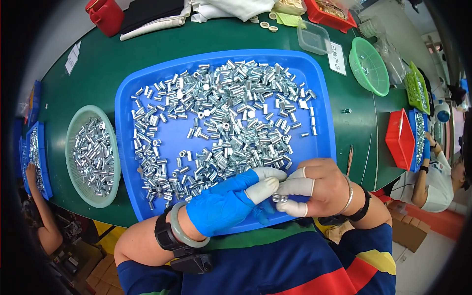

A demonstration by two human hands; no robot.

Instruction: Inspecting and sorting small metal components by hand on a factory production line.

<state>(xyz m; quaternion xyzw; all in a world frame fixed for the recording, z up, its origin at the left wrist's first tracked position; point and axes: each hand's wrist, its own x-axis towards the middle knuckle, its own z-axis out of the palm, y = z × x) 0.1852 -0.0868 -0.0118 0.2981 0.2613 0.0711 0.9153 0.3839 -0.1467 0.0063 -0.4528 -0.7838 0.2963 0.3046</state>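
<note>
A large blue tray (129, 93) on the green table holds several small shiny metal sleeves (231, 118) spread over it. My left hand (223, 201), in a blue glove with white finger cots, meets my right hand (314, 189) over the tray's near edge. The right hand's fingers wear white cots. Between the fingertips of both hands a few small metal sleeves (280, 198) are pinched. A pale green bangle and a black wrist device sit on my left wrist; a thin bangle and a black band sit on my right.
A pale green basket (78, 187) with more sleeves stands left of the tray. An empty green basket (368, 66), a clear box (313, 37), red bins (400, 140) and cloths lie around. Other people work at the left and right table edges.
</note>
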